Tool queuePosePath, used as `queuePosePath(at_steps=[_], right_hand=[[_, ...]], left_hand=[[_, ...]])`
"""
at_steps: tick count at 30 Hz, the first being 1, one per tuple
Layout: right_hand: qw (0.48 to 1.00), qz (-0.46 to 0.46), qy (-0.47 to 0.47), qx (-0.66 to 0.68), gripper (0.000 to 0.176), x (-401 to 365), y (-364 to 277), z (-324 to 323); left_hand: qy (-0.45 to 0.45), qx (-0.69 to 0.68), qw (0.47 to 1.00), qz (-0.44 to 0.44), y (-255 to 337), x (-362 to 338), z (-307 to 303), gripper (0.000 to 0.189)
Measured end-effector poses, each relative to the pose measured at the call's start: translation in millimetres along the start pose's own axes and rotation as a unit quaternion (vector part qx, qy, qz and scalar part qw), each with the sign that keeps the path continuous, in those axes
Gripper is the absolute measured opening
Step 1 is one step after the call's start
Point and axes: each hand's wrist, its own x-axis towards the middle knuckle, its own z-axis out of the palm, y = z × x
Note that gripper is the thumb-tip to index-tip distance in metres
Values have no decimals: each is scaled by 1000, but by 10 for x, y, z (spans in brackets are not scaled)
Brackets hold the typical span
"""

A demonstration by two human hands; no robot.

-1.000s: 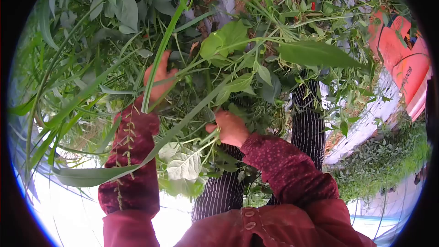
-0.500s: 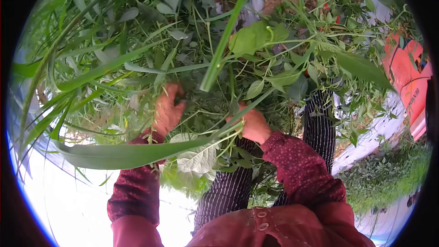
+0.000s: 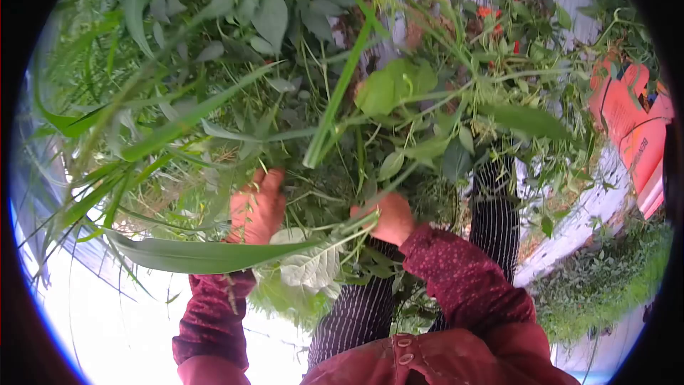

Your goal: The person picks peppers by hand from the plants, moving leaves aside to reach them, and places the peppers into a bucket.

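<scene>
Head camera shows the right hand (image 3: 388,219) gripping stems (image 3: 362,225); left hand (image 3: 258,210) forward, fingers curled, hold unclear; right of both hands' fingers, red material (image 3: 627,125) reads "BEN".

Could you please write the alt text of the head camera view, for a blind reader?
The right hand of a person in striped trousers grips green stems, while the left hand is among dense leafy plants. A red object, perhaps a bag, is at the right edge.
</scene>
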Motion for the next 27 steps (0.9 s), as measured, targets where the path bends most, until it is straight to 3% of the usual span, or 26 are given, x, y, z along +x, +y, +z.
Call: queuePosePath(at_steps=[1,3,6,8,10,11,13,15,16,17,18,19,21,22,23,25,27], right_hand=[[997,7,-34,-67,34,4,-65,-49],[997,-16,-28,-70,36,-28,-124,-119],[984,-28,-31,-174,39,-57,-275,-229],[990,-40,6,-133,39,-125,-229,-177],[994,-48,51,-88,39,-117,-209,-201],[991,-43,28,-122,39,-98,-214,-216],[981,-33,-24,-190,39,-61,-204,-253],[988,-36,-12,-151,42,-78,-115,-144],[989,-29,38,-143,44,-100,-148,-147],[986,-23,90,-135,48,-105,-181,-156],[986,-4,17,-163,53,-48,-153,-144],[987,-3,21,-162,53,-32,-133,-167],[992,-6,41,-123,55,-58,-264,-310],[980,34,-18,-196,47,-1,-393,-407],[980,37,-13,-195,47,15,-465,-480],[972,-48,192,-125,41,31,-539,-565],[975,-69,206,47,45,73,-574,-685]], left_hand=[[13,4,1000,1,128,62,-121,40],[113,87,984,110,408,149,-372,40],[114,1,978,173,812,286,-555,40],[72,-151,946,277,1071,360,-505,42],[70,-119,957,254,1279,562,-481,42],[66,-87,969,224,1331,685,-482,41],[28,-61,967,248,1343,1068,-421,44],[49,33,944,325,1338,1405,-352,43],[51,38,943,328,1316,1587,-370,43],[32,87,954,284,1309,1759,-453,41],[14,135,962,238,1305,1851,-511,39],[15,137,961,242,1289,1862,-546,39],[38,-185,960,208,1285,1766,-701,34],[-17,-266,952,149,1256,1733,-727,33],[-18,-265,952,154,1225,1688,-769,33],[-136,-559,818,27,1123,1533,-814,35],[-159,-589,792,16,1065,1388,-843,36]])
